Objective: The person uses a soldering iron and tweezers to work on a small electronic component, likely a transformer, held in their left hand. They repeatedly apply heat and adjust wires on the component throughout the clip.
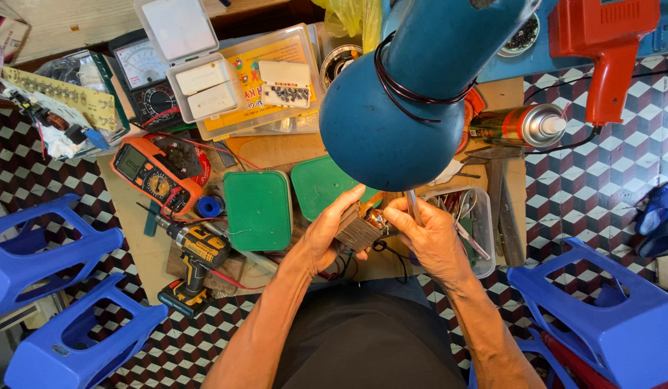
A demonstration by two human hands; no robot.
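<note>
Where lamp (413, 101) overhangs, perhaps transformer (359, 229).

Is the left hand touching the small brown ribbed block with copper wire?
Touching. The head view shows the left hand wrapped around the small brown ribbed block, fingers lying directly on it.

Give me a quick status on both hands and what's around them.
Left hand gripping small transformer block. Right hand pinching its top, thin tool between fingers. Blue lamp head overhangs, hiding part of the bench.
</note>
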